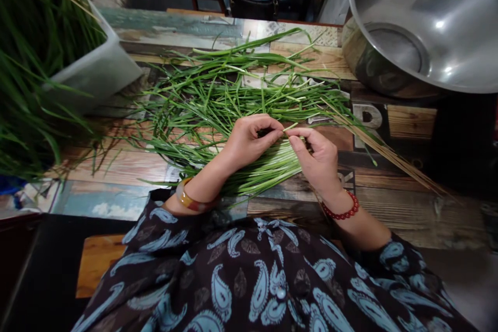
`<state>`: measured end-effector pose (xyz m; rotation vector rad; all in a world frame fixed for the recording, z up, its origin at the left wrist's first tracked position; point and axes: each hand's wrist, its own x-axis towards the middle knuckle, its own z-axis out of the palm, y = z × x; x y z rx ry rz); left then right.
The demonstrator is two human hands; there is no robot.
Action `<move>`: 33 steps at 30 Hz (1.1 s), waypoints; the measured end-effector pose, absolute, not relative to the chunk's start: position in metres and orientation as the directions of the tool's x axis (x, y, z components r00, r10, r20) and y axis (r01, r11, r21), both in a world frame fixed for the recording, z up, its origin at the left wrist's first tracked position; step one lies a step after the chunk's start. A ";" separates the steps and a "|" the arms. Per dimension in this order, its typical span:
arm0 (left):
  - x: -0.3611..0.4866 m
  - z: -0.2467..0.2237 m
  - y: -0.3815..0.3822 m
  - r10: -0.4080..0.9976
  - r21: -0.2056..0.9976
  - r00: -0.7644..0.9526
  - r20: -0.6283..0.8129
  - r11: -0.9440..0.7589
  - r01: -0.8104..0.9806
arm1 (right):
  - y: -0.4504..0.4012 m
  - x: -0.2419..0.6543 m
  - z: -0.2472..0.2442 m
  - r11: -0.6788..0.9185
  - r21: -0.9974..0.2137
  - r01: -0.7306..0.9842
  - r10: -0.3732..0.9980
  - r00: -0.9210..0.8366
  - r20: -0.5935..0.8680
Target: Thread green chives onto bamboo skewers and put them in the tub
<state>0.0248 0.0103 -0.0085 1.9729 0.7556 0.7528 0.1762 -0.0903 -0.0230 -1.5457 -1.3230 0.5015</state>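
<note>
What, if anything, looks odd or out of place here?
The thin tan strands slanting across the table stand out, being straw-coloured beside the green stalks, which lie tangled at many angles. At left, long leaves droop over the pale bin.

- Patchwork bench (392, 210) spreads beneath the fingers (273, 137)
- Green stalks (218, 85) lie under and beyond them
- Dry straws (392, 155), steel basin (462, 36): right
- Pale tub (103, 75): left

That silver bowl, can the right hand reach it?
Probably, with a stretch: just tabletop and low-lying stalks separate the right hand from the silver bowl, though that hand is pinching a thin stem.
</note>
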 end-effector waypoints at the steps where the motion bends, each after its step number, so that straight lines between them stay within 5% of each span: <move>1: 0.025 -0.009 0.010 0.745 0.873 0.632 0.212 -0.436 0.221 | -0.090 0.176 -0.023 0.101 -0.866 0.491 0.905 0.315 0.284; 33: 0.024 -0.005 0.011 0.770 0.939 0.633 0.083 -0.273 0.210 | -0.090 0.175 -0.023 0.123 -0.853 0.508 0.904 0.297 0.307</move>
